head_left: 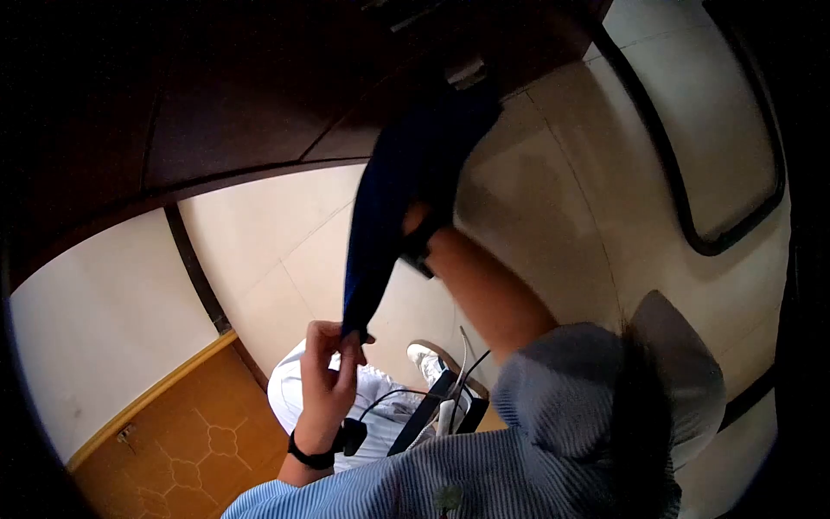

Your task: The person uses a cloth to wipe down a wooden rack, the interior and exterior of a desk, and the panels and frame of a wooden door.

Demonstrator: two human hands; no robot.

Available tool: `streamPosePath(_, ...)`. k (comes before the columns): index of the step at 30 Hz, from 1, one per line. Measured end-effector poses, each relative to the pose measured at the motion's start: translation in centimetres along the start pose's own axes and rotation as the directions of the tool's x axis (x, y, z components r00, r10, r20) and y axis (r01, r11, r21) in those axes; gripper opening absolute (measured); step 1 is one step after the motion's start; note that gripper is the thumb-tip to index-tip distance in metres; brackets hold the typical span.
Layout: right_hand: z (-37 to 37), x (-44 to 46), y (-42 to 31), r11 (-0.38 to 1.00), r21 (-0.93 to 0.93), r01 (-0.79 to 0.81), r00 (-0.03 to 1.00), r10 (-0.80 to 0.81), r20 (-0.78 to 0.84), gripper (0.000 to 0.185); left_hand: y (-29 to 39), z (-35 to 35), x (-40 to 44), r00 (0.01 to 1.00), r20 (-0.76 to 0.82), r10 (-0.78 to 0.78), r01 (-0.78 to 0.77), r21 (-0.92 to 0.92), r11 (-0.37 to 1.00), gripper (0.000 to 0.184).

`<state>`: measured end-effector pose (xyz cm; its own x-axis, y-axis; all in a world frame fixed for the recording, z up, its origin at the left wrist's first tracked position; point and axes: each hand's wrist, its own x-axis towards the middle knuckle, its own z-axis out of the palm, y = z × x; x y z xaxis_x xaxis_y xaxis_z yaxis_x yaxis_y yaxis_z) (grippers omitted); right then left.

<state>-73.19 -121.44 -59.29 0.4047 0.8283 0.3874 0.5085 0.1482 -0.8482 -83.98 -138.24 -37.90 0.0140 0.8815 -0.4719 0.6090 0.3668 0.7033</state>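
Note:
A dark blue cloth [380, 208] hangs stretched between my two hands, against the dark wooden furniture. My left hand [333, 368] pinches its lower corner between thumb and fingers, with a black band at the wrist. My right hand [417, 218] is mostly hidden behind or inside the cloth, its wrist with a black strap showing at the cloth's edge; its fingers cannot be seen.
Dark wooden furniture [242, 112] with a metal handle [467, 74] fills the top. A black tubular frame [674, 190] stands on the tiled floor [553, 199] at right. Below are a shoe [428, 362], cables [462, 372] and a patterned brown panel [173, 450].

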Motion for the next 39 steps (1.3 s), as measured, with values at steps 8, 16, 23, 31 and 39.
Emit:
streamPosePath(8,0.2,0.0,0.2,0.995,0.099,0.029,0.986,-0.012,-0.164,0.060,3.2,1.1,3.1,0.986,0.067,0.152,-0.152,-0.009,0.988,0.009)
streamPosePath(16,2.9,-2.5,-3.4,0.987,0.085,0.138,0.970,-0.117,-0.215,0.067,3.1,1.4,1.8,0.968,0.132,0.215,-0.230,0.110,0.967,0.015)
streamPosePath(23,0.5,3.1,2.0,0.969,0.231,0.086,0.916,0.014,-0.400,0.072,4.4,1.9,2.5,0.925,0.118,0.362,-0.346,-0.137,0.928,0.017)
streamPosePath(31,-5.1,-6.0,0.2,0.728,0.455,-0.512,0.724,0.651,-0.228,0.072,4.7,1.6,1.2,0.922,-0.064,0.381,-0.359,-0.508,0.783,0.011)
streamPosePath(39,-9.2,-10.2,-4.3,0.496,0.552,-0.670,0.526,0.842,-0.118,0.072,6.5,1.7,-0.8,0.932,-0.236,0.276,-0.362,-0.531,0.766,0.030)
